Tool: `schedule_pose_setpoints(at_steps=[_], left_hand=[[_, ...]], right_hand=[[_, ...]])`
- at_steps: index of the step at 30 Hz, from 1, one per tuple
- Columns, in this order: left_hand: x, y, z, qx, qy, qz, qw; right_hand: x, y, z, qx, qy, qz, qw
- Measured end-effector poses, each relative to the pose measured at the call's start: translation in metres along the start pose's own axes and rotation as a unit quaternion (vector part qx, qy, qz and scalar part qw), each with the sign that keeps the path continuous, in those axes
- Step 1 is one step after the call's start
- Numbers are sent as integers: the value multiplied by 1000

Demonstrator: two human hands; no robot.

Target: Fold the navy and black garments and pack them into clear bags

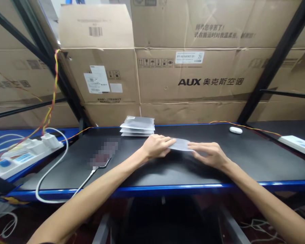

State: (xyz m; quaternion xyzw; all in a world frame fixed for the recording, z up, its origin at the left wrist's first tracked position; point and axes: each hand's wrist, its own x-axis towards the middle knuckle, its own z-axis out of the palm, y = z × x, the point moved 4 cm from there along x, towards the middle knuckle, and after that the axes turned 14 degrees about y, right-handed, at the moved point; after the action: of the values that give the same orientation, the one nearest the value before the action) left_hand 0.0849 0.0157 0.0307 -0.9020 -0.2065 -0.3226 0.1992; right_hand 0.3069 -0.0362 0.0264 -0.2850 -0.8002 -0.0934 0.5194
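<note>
Between my two hands is a thin, pale, translucent sleeve [180, 144], raised a little above the black tabletop. My left hand [158, 145] is closed on its left end, the fingers folded over the edge. My right hand [209, 154] pinches the right end, thumb below and fingers on top. Just behind my left hand lies a stack of similar whitish, translucent pouches [138, 126], with a small label on the topmost one. Whether anything is inside the sleeve I cannot tell.
A phone [105, 152], blurred out, lies left on the black tabletop [152, 173] with a white cable [63, 159] attached. Power strips [27, 154] stand at both sides. A small white case [236, 130] sits at the back right. Cardboard [193, 91] walls the rear.
</note>
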Motion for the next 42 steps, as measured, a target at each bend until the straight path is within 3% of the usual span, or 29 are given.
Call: schedule_pose_setpoints(at_steps=[2, 4, 8, 12, 15, 19, 26, 31, 33, 36, 42], left_hand=[[5, -3, -19, 21, 39, -3, 999], [10, -19, -42, 52, 87, -24, 995], [11, -81, -67, 124, 142, -116, 975], [-8, -141, -48, 186, 91, -202, 957], [-27, -158, -23, 163, 13, -221, 962], [-37, -156, -12, 154, -16, -229, 961], [-24, -144, -26, 165, -25, -205, 964], [-24, -97, -31, 75, 2, -120, 990], [-31, -73, -25, 10, -31, -103, 994], [-46, -47, -12, -55, -113, -128, 984], [-66, -37, 2, -116, -214, -231, 942]], right_hand=[[2, 0, -5, -8, 22, 17, 1000], [3, 0, -7, -16, 32, 26, 999], [-1, 2, 1, -21, -9, 16, 1000], [-5, 4, 11, -34, -61, 18, 997], [-7, 4, 14, -39, -81, 22, 996], [-8, 6, 17, -42, -105, 37, 993], [-11, 10, 24, -51, -181, 82, 979], [-9, 17, 41, -30, -265, 131, 955], [-6, 19, 51, -20, -300, 150, 942], [0, 21, 66, -11, -343, 176, 923], [13, 25, 87, -13, -385, 192, 902]])
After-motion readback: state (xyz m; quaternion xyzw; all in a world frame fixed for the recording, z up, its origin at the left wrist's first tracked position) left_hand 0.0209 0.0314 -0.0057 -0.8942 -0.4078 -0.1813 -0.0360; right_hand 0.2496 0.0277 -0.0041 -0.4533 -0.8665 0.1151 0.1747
